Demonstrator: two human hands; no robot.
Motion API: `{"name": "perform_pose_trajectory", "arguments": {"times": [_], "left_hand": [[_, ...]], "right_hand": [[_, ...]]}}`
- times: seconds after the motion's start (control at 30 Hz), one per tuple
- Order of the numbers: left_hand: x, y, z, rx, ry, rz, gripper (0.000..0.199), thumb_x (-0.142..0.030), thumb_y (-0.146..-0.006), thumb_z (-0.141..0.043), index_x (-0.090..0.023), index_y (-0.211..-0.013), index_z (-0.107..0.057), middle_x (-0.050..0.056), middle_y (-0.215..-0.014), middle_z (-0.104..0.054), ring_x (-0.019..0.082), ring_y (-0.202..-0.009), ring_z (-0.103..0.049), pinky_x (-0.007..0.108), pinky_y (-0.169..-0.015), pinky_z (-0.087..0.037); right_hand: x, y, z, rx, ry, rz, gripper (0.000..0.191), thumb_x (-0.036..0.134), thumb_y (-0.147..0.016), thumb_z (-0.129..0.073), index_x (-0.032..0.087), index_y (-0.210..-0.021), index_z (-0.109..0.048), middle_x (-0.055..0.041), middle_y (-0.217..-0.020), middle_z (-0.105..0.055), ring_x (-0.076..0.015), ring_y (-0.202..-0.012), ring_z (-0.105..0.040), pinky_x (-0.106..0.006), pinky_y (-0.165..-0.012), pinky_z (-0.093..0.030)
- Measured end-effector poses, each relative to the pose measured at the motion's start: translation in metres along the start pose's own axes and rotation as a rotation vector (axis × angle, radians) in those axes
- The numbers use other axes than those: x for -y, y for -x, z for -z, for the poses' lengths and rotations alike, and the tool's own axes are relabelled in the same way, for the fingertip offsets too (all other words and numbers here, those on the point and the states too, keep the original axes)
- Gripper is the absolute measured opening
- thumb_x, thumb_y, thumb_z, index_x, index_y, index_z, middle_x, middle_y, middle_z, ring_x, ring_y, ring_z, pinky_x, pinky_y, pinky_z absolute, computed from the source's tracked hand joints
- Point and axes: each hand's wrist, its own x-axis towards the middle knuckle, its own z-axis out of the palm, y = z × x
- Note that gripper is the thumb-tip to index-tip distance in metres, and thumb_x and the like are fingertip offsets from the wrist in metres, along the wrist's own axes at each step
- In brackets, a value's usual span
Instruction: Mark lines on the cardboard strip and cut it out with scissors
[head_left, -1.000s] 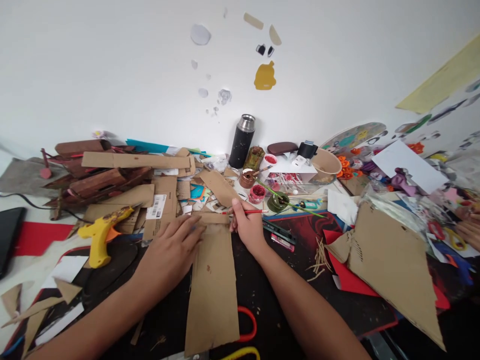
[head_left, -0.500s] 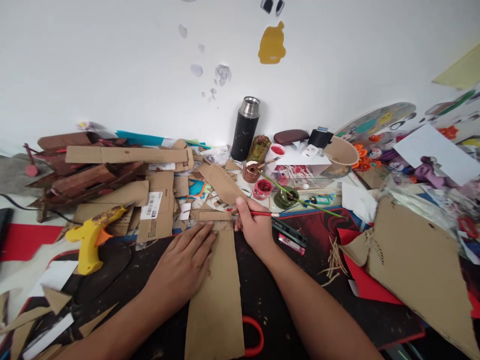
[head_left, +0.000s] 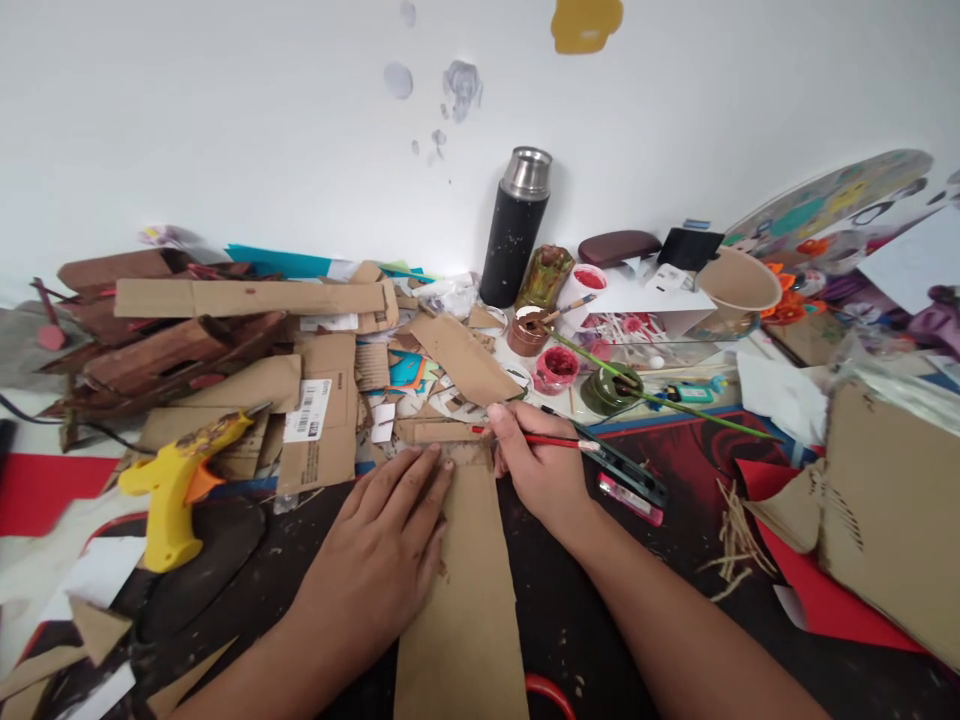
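A long cardboard strip (head_left: 472, 600) lies on the dark mat, running from the near edge up to the middle. My left hand (head_left: 375, 545) rests flat on its upper left part, fingers stretched forward. A small narrow cardboard piece (head_left: 442, 432) lies across the strip's far end, just beyond my left fingertips. My right hand (head_left: 536, 460) is closed round a thin red pencil-like stick (head_left: 551, 440), held nearly level at the strip's upper right. The right fingertips are beside the end of the small piece.
A yellow glue gun (head_left: 176, 490) lies at the left, near brown cardboard models (head_left: 172, 340). Behind are a black flask (head_left: 517, 225), paint jars (head_left: 556, 372) and cardboard scraps. Right of my hand lie a dark cutter (head_left: 630, 470), twine (head_left: 735, 540) and a cardboard sheet (head_left: 892, 510). Red scissor handles (head_left: 551, 692) show in front.
The view has shifted and come a little closer to the desk. Both hands keep nearly the same places on and beside the cardboard strip.
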Motion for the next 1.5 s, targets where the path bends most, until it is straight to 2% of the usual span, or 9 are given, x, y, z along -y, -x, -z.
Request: {"name": "perform_pose_trajectory", "arguments": {"times": [0.23, 0.37, 0.43, 0.63, 0.83, 1.03, 1.2, 1.4, 1.5], "left_hand": [[0.002, 0.001, -0.003, 0.003, -0.023, -0.074, 0.049, -0.020, -0.109, -0.045, -0.002, -0.150, -0.065, 0.019, -0.158, -0.066, 0.035, -0.145, -0.060, 0.048, -0.119, -0.047], [0.003, 0.002, -0.004, 0.007, -0.023, -0.095, 0.052, -0.022, -0.107, -0.049, -0.002, -0.153, -0.061, 0.020, -0.161, -0.063, 0.036, -0.148, -0.058, 0.049, -0.121, -0.046], [0.003, 0.002, -0.004, 0.010, -0.026, -0.094, 0.052, -0.022, -0.107, -0.049, -0.002, -0.153, -0.061, 0.020, -0.162, -0.063, 0.035, -0.149, -0.058, 0.049, -0.121, -0.045], [0.003, 0.002, -0.003, 0.000, -0.034, -0.084, 0.051, -0.020, -0.107, -0.047, -0.005, -0.153, -0.061, 0.017, -0.161, -0.064, 0.033, -0.149, -0.058, 0.047, -0.122, -0.045], [0.004, 0.003, -0.004, 0.000, -0.021, -0.078, 0.050, -0.023, -0.108, -0.047, -0.004, -0.151, -0.063, 0.018, -0.160, -0.065, 0.034, -0.147, -0.059, 0.047, -0.122, -0.045], [0.003, 0.002, -0.003, -0.012, -0.004, -0.063, 0.050, -0.023, -0.107, -0.049, -0.003, -0.151, -0.064, 0.018, -0.159, -0.065, 0.035, -0.148, -0.058, 0.047, -0.120, -0.047], [0.002, 0.002, -0.002, -0.004, -0.004, -0.058, 0.050, -0.023, -0.108, -0.048, -0.003, -0.149, -0.066, 0.018, -0.160, -0.065, 0.035, -0.148, -0.058, 0.048, -0.120, -0.048], [0.003, 0.003, -0.003, 0.000, -0.006, -0.066, 0.051, -0.023, -0.107, -0.049, -0.003, -0.151, -0.064, 0.018, -0.161, -0.064, 0.035, -0.147, -0.058, 0.048, -0.118, -0.049], [0.003, 0.003, -0.004, -0.004, -0.007, -0.061, 0.051, -0.023, -0.107, -0.048, -0.004, -0.151, -0.065, 0.018, -0.161, -0.064, 0.035, -0.147, -0.059, 0.047, -0.118, -0.048]], "right_hand": [[0.006, 0.000, 0.000, -0.001, 0.023, 0.071, 0.044, 0.031, -0.112, -0.057, 0.023, -0.069, -0.061, 0.0034, -0.054, -0.060, -0.0137, -0.052, -0.060, -0.027, -0.061, -0.045], [0.008, 0.000, 0.001, 0.023, 0.040, 0.085, 0.041, 0.030, -0.112, -0.057, 0.022, -0.073, -0.065, 0.0038, -0.054, -0.059, -0.0134, -0.052, -0.059, -0.026, -0.058, -0.043], [0.007, 0.000, 0.001, 0.035, 0.048, 0.070, 0.041, 0.031, -0.112, -0.057, 0.022, -0.073, -0.066, 0.0039, -0.054, -0.058, -0.0134, -0.052, -0.058, -0.026, -0.058, -0.043], [0.007, 0.000, 0.001, 0.048, 0.057, 0.034, 0.049, 0.034, -0.112, -0.056, 0.023, -0.065, -0.055, 0.0031, -0.053, -0.057, -0.0136, -0.054, -0.059, -0.027, -0.060, -0.043], [0.002, 0.001, -0.002, 0.047, 0.026, -0.058, 0.050, 0.046, -0.114, -0.053, 0.023, -0.070, -0.061, 0.0019, -0.053, -0.060, -0.0152, -0.054, -0.060, -0.027, -0.059, -0.045], [-0.001, 0.000, -0.003, 0.033, -0.022, -0.112, 0.056, 0.058, -0.114, -0.051, 0.024, -0.069, -0.059, 0.0020, -0.051, -0.058, -0.0157, -0.051, -0.058, -0.027, -0.055, -0.044], [-0.001, 0.000, -0.003, 0.032, -0.027, -0.116, 0.058, 0.057, -0.114, -0.052, 0.024, -0.067, -0.056, 0.0015, -0.052, -0.058, -0.0151, -0.051, -0.057, -0.027, -0.055, -0.044], [-0.005, 0.000, -0.006, 0.021, -0.075, -0.131, 0.052, 0.055, -0.114, -0.054, 0.024, -0.072, -0.062, 0.0024, -0.051, -0.057, -0.0154, -0.049, -0.057, -0.027, -0.053, -0.044], [-0.006, 0.000, -0.006, 0.018, -0.077, -0.133, 0.054, 0.056, -0.113, -0.054, 0.024, -0.071, -0.061, 0.0022, -0.051, -0.057, -0.0154, -0.049, -0.057, -0.027, -0.053, -0.044]]}}
